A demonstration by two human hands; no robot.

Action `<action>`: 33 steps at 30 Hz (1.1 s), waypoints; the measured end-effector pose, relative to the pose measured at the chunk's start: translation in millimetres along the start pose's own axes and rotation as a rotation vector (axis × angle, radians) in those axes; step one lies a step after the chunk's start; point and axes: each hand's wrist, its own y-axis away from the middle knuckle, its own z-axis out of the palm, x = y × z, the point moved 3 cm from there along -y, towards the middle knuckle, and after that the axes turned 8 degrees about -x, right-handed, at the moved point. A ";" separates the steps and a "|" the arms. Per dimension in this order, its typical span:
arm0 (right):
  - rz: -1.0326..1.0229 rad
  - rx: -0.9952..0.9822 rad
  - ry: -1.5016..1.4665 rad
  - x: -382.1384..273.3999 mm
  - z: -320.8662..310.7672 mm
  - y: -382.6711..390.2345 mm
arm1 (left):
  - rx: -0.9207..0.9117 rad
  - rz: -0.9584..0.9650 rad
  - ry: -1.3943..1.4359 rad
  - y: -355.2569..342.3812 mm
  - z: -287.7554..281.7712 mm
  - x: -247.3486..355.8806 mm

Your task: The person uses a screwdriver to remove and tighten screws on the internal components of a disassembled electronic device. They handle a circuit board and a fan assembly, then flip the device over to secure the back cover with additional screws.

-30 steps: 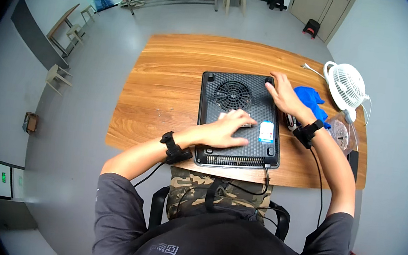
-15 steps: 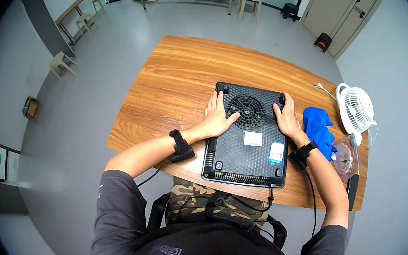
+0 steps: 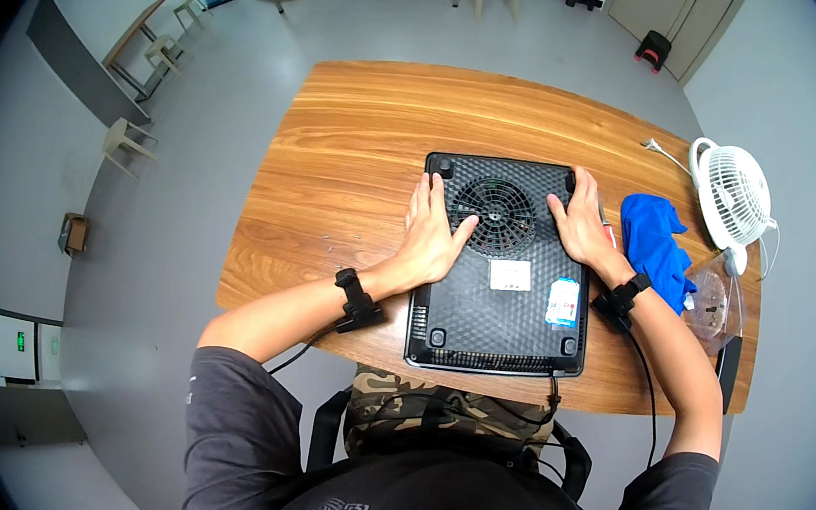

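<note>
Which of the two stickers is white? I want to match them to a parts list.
The sticker nearer the fan grille, mid-underside; the other sticker near the right edge is blue-and-white.

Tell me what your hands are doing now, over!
Left hand flat on black cooker. Right hand flat on its right edge. Blue cloth beside, nothing blocking.

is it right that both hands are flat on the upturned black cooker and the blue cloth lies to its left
Not quite. In the head view the left hand and right hand do rest on the upturned black cooker, but the blue cloth lies to its right, near the white fan.
</note>
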 end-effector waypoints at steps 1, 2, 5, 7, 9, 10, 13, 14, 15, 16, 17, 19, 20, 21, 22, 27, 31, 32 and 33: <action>0.007 0.001 0.001 -2.1 0.4 0.3 | 0.009 0.000 -0.002 0.3 0.1 -0.7; 0.006 0.012 0.002 0.3 0.5 1.0 | 0.015 0.007 -0.002 -0.4 0.8 0.5; 0.009 0.034 0.005 4.3 2.5 0.6 | 0.045 0.019 0.000 0.0 1.1 2.2; 0.023 0.038 0.010 4.7 4.0 -0.7 | 0.047 0.014 0.001 0.6 0.4 2.3; 0.021 0.043 0.009 4.4 2.6 -1.0 | 0.051 0.017 0.014 -1.2 -0.9 2.5; 0.022 0.039 0.000 3.9 2.5 -0.1 | 0.047 0.014 0.012 -0.1 -0.9 2.6; 0.012 0.051 -0.039 0.7 -1.3 -0.2 | 0.030 0.007 0.004 -1.2 -3.7 3.9; 0.017 0.049 -0.037 3.0 1.5 -1.7 | 0.028 0.020 -0.009 -2.6 -2.4 -0.5; 0.024 0.049 -0.036 2.9 1.9 -2.5 | 0.025 0.036 -0.022 -4.6 -2.0 -2.8; 0.036 0.038 -0.039 3.5 2.0 -2.0 | 0.020 0.031 -0.025 -6.5 -0.7 -5.2; 0.032 0.033 -0.043 4.7 2.8 -2.7 | 0.021 0.028 -0.028 -6.9 -1.2 -6.1; 0.026 0.047 -0.028 8.1 2.6 -1.2 | 0.004 0.040 -0.046 -9.5 -0.6 -5.6; 0.024 0.045 -0.034 7.4 3.1 -1.3 | 0.003 0.040 -0.043 -8.9 -1.6 -5.6; 0.022 0.044 -0.039 7.2 2.9 -1.2 | 0.001 0.039 -0.041 -8.5 -2.1 -5.2; 0.020 0.043 -0.045 7.5 2.0 -1.1 | 0.000 0.039 -0.039 -8.6 -2.4 -4.6; 0.022 0.029 -0.066 5.9 2.4 0.2 | -0.008 0.037 -0.050 -5.9 -3.0 -5.4; 0.024 0.064 -0.023 7.3 3.4 -0.5 | -0.006 0.031 -0.080 -7.2 -3.4 -5.8; 0.016 0.070 -0.028 6.8 4.7 -1.7 | -0.012 0.027 -0.106 -9.7 0.0 -12.2; 0.012 0.058 -0.044 6.8 1.5 -1.1 | -0.014 0.029 -0.091 -10.6 -0.7 -9.8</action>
